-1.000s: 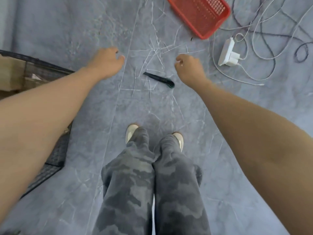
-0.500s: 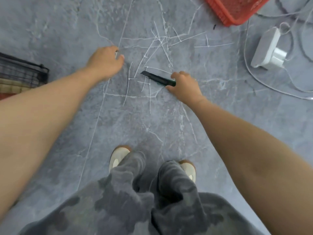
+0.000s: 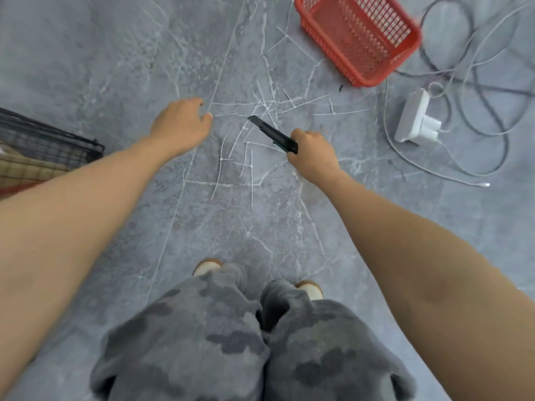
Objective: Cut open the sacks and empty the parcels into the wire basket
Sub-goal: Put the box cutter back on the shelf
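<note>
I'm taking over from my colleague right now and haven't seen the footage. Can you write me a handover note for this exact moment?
Right hand: grips the black utility knife by its rear end. I cannot tell whether the blade is out.
Left hand: loosely curled, holding nothing.
Wire basket: at the left edge of the view, with brownish contents only partly visible.
Done: cut white cable ties lie scattered between the hands, so some sacks were probably opened already.
Left: no sack is in view. Find the next one, cut it open and tip its parcels into the wire basket.
</note>
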Motion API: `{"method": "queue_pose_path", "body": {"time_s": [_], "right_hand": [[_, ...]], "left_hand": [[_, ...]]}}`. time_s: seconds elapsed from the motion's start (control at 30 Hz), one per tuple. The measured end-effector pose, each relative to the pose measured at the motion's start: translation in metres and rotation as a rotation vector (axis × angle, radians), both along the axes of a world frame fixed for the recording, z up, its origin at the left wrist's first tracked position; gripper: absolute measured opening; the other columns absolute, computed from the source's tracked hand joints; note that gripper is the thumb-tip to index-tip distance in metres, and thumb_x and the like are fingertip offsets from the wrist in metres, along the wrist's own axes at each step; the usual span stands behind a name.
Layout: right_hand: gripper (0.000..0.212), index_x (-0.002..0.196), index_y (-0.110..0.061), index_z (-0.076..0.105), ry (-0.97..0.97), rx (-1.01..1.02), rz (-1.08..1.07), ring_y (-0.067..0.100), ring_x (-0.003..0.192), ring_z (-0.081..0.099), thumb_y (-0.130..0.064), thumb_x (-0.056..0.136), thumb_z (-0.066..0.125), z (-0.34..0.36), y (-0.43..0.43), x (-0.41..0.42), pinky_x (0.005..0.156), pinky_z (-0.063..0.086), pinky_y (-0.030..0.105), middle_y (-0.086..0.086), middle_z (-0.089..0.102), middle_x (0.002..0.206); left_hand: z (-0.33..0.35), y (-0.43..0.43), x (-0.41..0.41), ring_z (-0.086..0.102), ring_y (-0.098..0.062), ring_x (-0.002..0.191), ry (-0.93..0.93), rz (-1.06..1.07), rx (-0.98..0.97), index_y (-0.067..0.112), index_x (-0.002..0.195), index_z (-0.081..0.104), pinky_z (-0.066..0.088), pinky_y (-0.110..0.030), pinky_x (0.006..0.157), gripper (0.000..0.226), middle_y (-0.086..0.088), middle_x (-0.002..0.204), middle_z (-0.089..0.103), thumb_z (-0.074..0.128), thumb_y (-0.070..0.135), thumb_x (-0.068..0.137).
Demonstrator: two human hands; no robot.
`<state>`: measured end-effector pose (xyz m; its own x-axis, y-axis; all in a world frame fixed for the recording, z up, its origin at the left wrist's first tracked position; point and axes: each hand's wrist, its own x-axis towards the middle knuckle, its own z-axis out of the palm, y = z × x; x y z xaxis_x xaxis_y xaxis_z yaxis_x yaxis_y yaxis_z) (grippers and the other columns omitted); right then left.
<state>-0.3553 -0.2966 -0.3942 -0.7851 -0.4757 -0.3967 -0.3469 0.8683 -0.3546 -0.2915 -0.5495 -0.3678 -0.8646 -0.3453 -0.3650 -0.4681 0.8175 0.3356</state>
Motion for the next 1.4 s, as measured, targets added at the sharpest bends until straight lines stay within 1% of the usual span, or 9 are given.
{"method": "queue_pose_path", "body": {"time_s": [0.13, 0.23, 0.37, 0.6, 0.7, 0.83, 1.0, 1.13, 1.4], "right_hand": [[0.025, 0.109, -0.006, 0.052, 0.02, -0.009, -0.066, 0.033, 0.087, 0.048, -0.017, 0.087, 0.055, 0.095, 0.004, -0.009, 0.06, 0.032, 0.035, 0.012, 0.051, 0.082], [0.028, 0.111, -0.005, 0.052, 0.029, -0.038, -0.095, 0.035, 0.09, 0.05, -0.018, 0.087, 0.055, 0.179, 0.003, -0.014, 0.062, 0.035, 0.035, 0.017, 0.053, 0.088], [0.025, 0.11, -0.005, 0.052, 0.043, -0.099, -0.122, 0.032, 0.079, 0.052, -0.016, 0.088, 0.055, 0.3, -0.004, -0.022, 0.062, 0.04, 0.036, 0.015, 0.059, 0.094], [0.017, 0.102, -0.014, 0.052, 0.05, -0.214, -0.194, 0.023, 0.064, 0.053, -0.021, 0.089, 0.058, 0.488, -0.02, -0.035, 0.056, 0.037, 0.03, 0.001, 0.054, 0.077], [0.019, 0.103, -0.016, 0.053, 0.046, -0.257, -0.23, 0.018, 0.063, 0.054, -0.027, 0.089, 0.06, 0.559, -0.029, -0.036, 0.053, 0.038, 0.028, -0.002, 0.056, 0.076], [0.016, 0.103, -0.011, 0.052, 0.057, -0.332, -0.246, 0.023, 0.065, 0.053, -0.015, 0.088, 0.055, 0.639, -0.041, -0.04, 0.051, 0.036, 0.031, 0.002, 0.055, 0.076], [0.019, 0.107, -0.004, 0.054, 0.114, -0.368, -0.187, 0.025, 0.065, 0.051, -0.012, 0.091, 0.056, 0.726, -0.055, -0.043, 0.051, 0.034, 0.031, 0.011, 0.058, 0.083], [0.018, 0.104, -0.001, 0.057, 0.157, -0.39, -0.153, 0.027, 0.064, 0.052, -0.013, 0.091, 0.056, 0.773, -0.064, -0.043, 0.053, 0.04, 0.035, 0.015, 0.06, 0.083], [0.019, 0.102, -0.016, 0.045, 0.112, -0.524, -0.114, 0.022, 0.053, 0.048, -0.019, 0.09, 0.058, 0.833, -0.085, -0.033, 0.044, 0.038, 0.03, 0.01, 0.057, 0.078]], "left_hand": [[0.087, 0.013, -0.004, 0.047, -0.039, 0.121, 0.034, -0.035, 0.013, 0.004, 0.134, 0.046, 0.039, -0.043, 0.098, 0.046, -0.022, 0.135, 0.05, 0.044, 0.029, 0.096], [0.167, 0.013, -0.012, 0.05, -0.04, 0.117, 0.067, -0.051, 0.018, 0.0, 0.125, 0.052, 0.042, -0.045, 0.097, 0.041, -0.026, 0.127, 0.054, 0.044, 0.027, 0.095], [0.281, 0.01, -0.02, 0.052, -0.041, 0.111, 0.109, -0.066, 0.01, -0.003, 0.116, 0.054, 0.043, -0.046, 0.094, 0.037, -0.027, 0.12, 0.057, 0.044, 0.026, 0.095], [0.466, 0.001, -0.028, 0.045, -0.037, 0.125, 0.17, -0.046, 0.031, 0.001, 0.134, 0.045, 0.036, -0.043, 0.102, 0.047, -0.022, 0.136, 0.048, 0.043, 0.029, 0.097], [0.536, -0.005, -0.026, 0.047, -0.036, 0.122, 0.195, -0.04, 0.003, 0.002, 0.132, 0.047, 0.038, -0.044, 0.099, 0.044, -0.02, 0.135, 0.05, 0.042, 0.029, 0.097], [0.613, -0.014, -0.026, 0.049, -0.035, 0.118, 0.235, -0.054, -0.052, -0.001, 0.126, 0.049, 0.039, -0.043, 0.095, 0.041, -0.022, 0.131, 0.052, 0.042, 0.028, 0.097], [0.701, -0.025, -0.021, 0.042, -0.032, 0.129, 0.284, -0.076, -0.135, 0.004, 0.14, 0.038, 0.035, -0.043, 0.105, 0.049, -0.015, 0.144, 0.042, 0.038, 0.032, 0.099], [0.752, -0.035, -0.015, 0.049, -0.033, 0.121, 0.341, -0.079, -0.211, 0.005, 0.137, 0.042, 0.041, -0.043, 0.098, 0.048, -0.016, 0.136, 0.05, 0.039, 0.033, 0.098], [0.822, -0.053, 0.007, 0.055, -0.034, 0.104, 0.434, -0.041, -0.262, 0.006, 0.124, 0.051, 0.046, -0.042, 0.085, 0.037, -0.014, 0.118, 0.06, 0.036, 0.028, 0.098]]}}
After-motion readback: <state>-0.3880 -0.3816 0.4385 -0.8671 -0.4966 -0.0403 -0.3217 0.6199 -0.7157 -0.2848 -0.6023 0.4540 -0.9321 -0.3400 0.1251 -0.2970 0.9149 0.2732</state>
